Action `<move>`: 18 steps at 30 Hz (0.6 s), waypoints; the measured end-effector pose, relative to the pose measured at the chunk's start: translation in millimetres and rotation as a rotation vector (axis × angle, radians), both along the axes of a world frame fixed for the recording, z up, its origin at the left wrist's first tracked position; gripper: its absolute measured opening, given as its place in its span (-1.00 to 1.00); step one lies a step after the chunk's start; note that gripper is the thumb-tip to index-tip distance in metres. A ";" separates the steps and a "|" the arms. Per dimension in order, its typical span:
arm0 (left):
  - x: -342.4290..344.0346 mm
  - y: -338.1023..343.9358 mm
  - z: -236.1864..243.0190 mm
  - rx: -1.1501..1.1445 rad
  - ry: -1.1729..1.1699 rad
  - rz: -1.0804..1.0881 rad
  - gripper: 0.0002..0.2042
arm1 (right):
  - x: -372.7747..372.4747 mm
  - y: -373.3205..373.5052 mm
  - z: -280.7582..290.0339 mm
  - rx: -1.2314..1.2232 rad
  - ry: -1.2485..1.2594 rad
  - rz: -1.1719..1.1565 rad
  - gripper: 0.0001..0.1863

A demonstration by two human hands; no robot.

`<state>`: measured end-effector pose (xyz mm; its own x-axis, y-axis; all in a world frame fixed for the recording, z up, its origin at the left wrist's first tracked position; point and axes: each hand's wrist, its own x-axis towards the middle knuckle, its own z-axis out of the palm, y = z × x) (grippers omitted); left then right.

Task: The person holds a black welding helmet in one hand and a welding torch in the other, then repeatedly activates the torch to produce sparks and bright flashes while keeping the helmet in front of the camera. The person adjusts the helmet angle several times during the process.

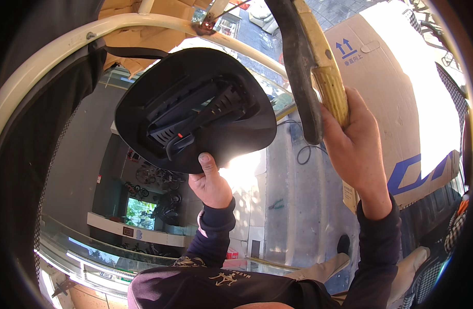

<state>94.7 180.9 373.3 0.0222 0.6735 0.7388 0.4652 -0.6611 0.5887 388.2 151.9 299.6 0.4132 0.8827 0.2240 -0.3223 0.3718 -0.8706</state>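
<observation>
My left hand (213, 186) grips the lower edge of a broad black plastic shell (144, 105), its thumb on the near face. The shell looks like the underside of a seat, with a ribbed, slotted recess and a small orange-red mark. To the right, my right hand (356, 149) is closed round the lower end of a long, worn yellow piece (319, 46), pitted and grooved near my fingers. A curved black strip (300, 67) runs along its left side, its lower tip beside my thumb. The upper ends of both run out of the picture.
A large cardboard box (386, 98) with blue marks stands on the right. A cream curved tube (51, 62) arches across the upper left, with a dark cloth panel (22, 170) below it. Behind the shell is a glass-fronted counter (107, 252). A thin black cable (303, 154) lies on the ground.
</observation>
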 end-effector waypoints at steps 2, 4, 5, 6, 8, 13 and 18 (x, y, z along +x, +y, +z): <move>1.4 0.6 0.1 -0.007 -0.006 -0.010 -0.41 | -0.2 1.1 -0.7 -0.007 -0.006 -0.005 -0.67; 2.4 -0.3 0.5 -0.007 -0.008 -0.010 -0.43 | -1.6 2.5 -2.1 -0.004 -0.004 -0.005 -0.67; 3.2 -0.7 0.7 -0.006 -0.007 -0.008 -0.43 | -2.4 3.2 -2.9 0.000 0.001 -0.005 -0.66; 3.8 -0.7 1.0 -0.004 -0.007 -0.007 -0.44 | -2.6 3.5 -2.9 0.005 0.004 -0.005 -0.66; 0.0 2.4 0.2 0.018 0.023 -0.011 -0.55 | -1.0 3.0 -1.9 -0.011 -0.012 0.003 -0.65; -4.4 5.9 -2.0 0.036 0.039 0.009 -0.61 | -0.7 3.4 -0.9 -0.026 -0.023 0.014 -0.64; 0.3 3.1 -1.7 -0.001 -0.005 0.005 -0.45 | 0.2 3.4 -1.0 -0.033 -0.029 0.020 -0.63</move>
